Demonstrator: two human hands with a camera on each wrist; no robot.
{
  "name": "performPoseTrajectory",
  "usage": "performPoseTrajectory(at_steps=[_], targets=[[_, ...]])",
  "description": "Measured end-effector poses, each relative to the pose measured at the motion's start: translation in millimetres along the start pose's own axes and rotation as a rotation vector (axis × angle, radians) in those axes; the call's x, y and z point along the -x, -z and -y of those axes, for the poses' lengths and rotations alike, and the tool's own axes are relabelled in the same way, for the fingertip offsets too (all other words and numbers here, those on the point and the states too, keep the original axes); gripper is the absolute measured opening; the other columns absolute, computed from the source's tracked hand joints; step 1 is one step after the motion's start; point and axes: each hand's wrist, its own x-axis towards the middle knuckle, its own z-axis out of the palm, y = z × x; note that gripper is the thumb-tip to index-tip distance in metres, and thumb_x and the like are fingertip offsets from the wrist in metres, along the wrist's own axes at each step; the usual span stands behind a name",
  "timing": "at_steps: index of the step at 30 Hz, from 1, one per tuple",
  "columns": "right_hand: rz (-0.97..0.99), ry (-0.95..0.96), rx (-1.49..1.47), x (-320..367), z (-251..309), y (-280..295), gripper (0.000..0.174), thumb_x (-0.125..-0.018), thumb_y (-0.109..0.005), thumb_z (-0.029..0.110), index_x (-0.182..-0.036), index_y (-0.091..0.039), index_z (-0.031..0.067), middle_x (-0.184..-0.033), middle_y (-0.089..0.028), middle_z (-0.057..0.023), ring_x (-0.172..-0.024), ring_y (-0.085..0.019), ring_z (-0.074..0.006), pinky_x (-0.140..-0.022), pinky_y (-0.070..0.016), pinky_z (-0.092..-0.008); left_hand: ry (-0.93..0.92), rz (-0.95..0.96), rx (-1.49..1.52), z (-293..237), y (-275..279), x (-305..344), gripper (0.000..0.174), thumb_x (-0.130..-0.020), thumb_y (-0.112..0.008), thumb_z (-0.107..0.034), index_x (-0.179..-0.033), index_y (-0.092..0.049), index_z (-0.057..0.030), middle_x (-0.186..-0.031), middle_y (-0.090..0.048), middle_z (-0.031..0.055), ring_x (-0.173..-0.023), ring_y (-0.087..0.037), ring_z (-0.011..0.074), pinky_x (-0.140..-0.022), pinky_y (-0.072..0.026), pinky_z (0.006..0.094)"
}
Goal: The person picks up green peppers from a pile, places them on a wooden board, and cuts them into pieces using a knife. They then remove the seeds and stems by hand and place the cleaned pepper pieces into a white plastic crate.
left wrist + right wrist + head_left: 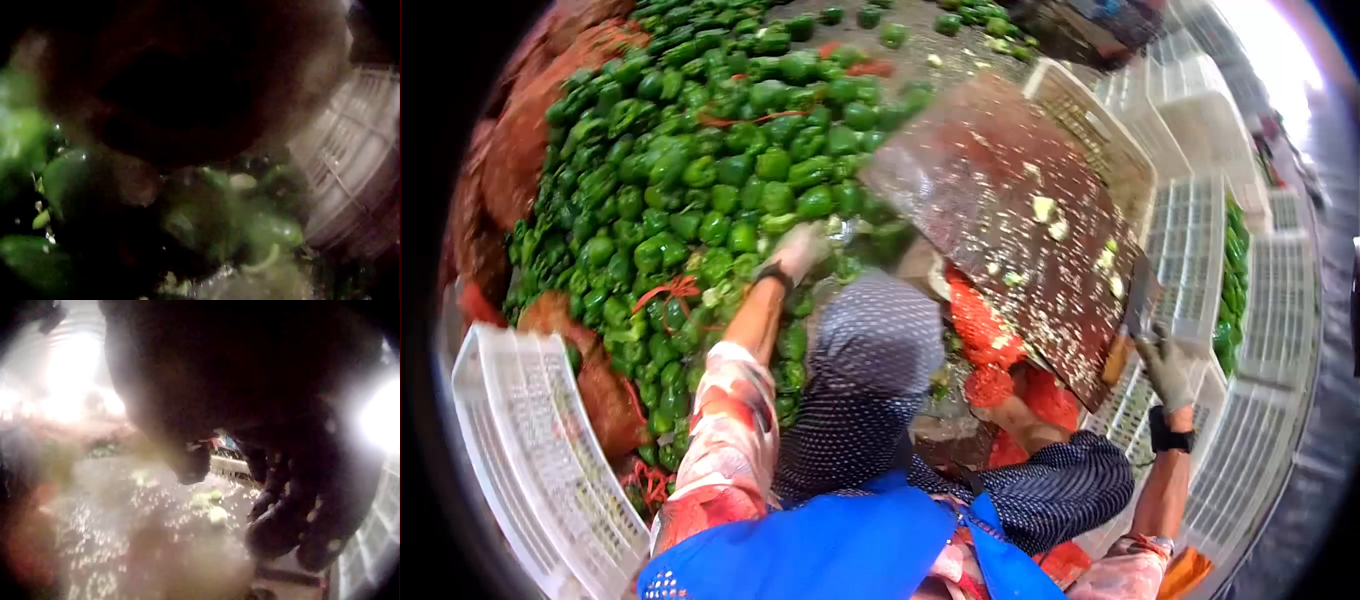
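My left hand (800, 252), in a pale glove, reaches into the heap of green bell peppers (700, 172) and is blurred. Whether it grips a pepper I cannot tell; its wrist view is dark, with blurred peppers (262, 228) below the hand. At the right edge of a tilted brown board (990, 190), my gloved right hand (1168, 372) has its fingers loosely extended beside a knife (1118, 358) with a wooden handle. The knife's dark blade points away along the board's edge. Seeds and pale pepper cores (1045, 208) are scattered over the board.
White plastic crates (1185, 260) line the right side, one of them with green peppers showing. Another white crate (550, 450) stands at lower left. Red mesh sacks (550, 120) lie along the left. Red netting (982, 335) is bunched beneath the board.
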Motion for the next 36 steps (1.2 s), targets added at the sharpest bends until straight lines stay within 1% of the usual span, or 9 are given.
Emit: performPoseTrajectory(at_steps=[2,3,7,12,14,17,18,21,36], targets=[[0.127,0.044,0.078,46.5,33.2,7.6,0.067,-0.091,-0.053,0.045,-0.146,-0.033,0.0133,-0.122,-0.060,-0.0233,-0.116,-0.056,-0.0364,-0.101,-0.0410,-0.0428,0.047,0.130,-0.125,-74.7,31.8,56.4,0.036,-0.092,-0.050,-0.015,-0.126,-0.057,-0.0063,-0.128,-0.057,0.0195,-0.119,-0.053,0.0343,-0.098,-0.0440,0.0414],[0.065,0.081,0.144,49.6,25.1,-0.5,0.068,-0.091,-0.056,0.046,-0.143,-0.037,0.0062,-0.124,-0.059,-0.0253,-0.118,-0.056,-0.0362,-0.100,-0.0421,-0.0407,-0.198,-0.195,-0.202,-31.7,-16.7,47.8,0.041,-0.085,-0.059,-0.023,-0.123,-0.059,-0.0084,-0.115,-0.061,0.0215,-0.105,-0.059,0.0365,-0.090,-0.0470,0.0445],[0.189,-0.027,0.284,48.0,47.3,-16.6,0.084,-0.087,-0.054,0.053,-0.149,-0.018,0.0094,-0.123,-0.058,-0.0268,-0.110,-0.058,-0.0418,-0.096,-0.0455,-0.0455,-0.113,-0.088,-0.054,-42.0,-8.3,65.7,0.035,-0.079,-0.063,-0.018,-0.111,-0.058,-0.0043,-0.112,-0.060,0.0233,-0.104,-0.058,0.0411,-0.088,-0.0462,0.0478],[-0.081,-0.049,-0.083,11.6,9.3,-56.3,0.083,-0.077,-0.064,0.035,-0.146,-0.026,0.0082,-0.109,-0.063,-0.0293,-0.095,-0.065,-0.0413,-0.088,-0.0496,-0.0436,0.138,-0.094,0.034,-16.3,-27.6,35.2,0.039,-0.079,-0.064,-0.024,-0.111,-0.061,-0.0011,-0.100,-0.066,0.0244,-0.094,-0.063,0.0377,-0.082,-0.0483,0.0429],[-0.226,-0.029,-0.076,-8.3,2.7,-70.5,0.071,-0.085,-0.060,0.037,-0.144,-0.031,0.0081,-0.108,-0.063,-0.0274,-0.096,-0.065,-0.0374,-0.088,-0.0491,-0.0425,0.156,-0.092,0.257,11.4,-36.0,17.5,0.039,-0.081,-0.060,-0.020,-0.114,-0.060,0.0011,-0.100,-0.067,0.0227,-0.092,-0.065,0.0366,-0.081,-0.0486,0.0429],[-0.282,-0.045,-0.369,2.0,20.4,-56.0,0.054,-0.095,-0.050,0.040,-0.138,-0.042,0.0091,-0.120,-0.058,-0.0266,-0.103,-0.062,-0.0340,-0.089,-0.0484,-0.0400,-0.365,-0.138,-0.513,184.6,-107.7,-65.7,0.016,-0.081,-0.061,-0.021,-0.095,-0.066,-0.0151,-0.076,-0.064,0.0105,-0.072,-0.065,0.0225,-0.064,-0.0484,0.0361],[-0.302,0.056,-0.493,6.0,19.4,-55.5,0.054,-0.094,-0.050,0.041,-0.136,-0.043,0.0084,-0.121,-0.058,-0.0267,-0.108,-0.059,-0.0370,-0.091,-0.0464,-0.0422,-0.390,-0.163,-0.135,205.7,-100.0,-66.8,0.015,-0.085,-0.056,-0.020,-0.095,-0.064,-0.0115,-0.073,-0.061,0.0105,-0.069,-0.061,0.0211,-0.061,-0.0464,0.0348],[-0.291,0.200,-0.760,37.0,49.9,-46.1,0.054,-0.093,-0.054,0.039,-0.133,-0.046,0.0049,-0.124,-0.057,-0.0235,-0.113,-0.056,-0.0364,-0.095,-0.0441,-0.0425,0.036,-0.166,0.709,162.6,-59.0,-38.6,0.028,-0.090,-0.051,-0.027,-0.110,-0.055,-0.0075,-0.092,-0.056,0.0130,-0.081,-0.058,0.0228,-0.068,-0.0457,0.0356],[0.139,0.364,-0.983,61.0,72.4,-80.0,0.069,-0.089,-0.056,0.037,-0.144,-0.034,0.0004,-0.141,-0.043,-0.0231,-0.130,-0.043,-0.0313,-0.108,-0.0352,-0.0369,0.036,-0.027,0.890,-11.8,-28.6,17.6,0.040,-0.092,-0.052,-0.026,-0.126,-0.044,-0.0062,-0.112,-0.052,0.0152,-0.102,-0.052,0.0265,-0.084,-0.0440,0.0381]])
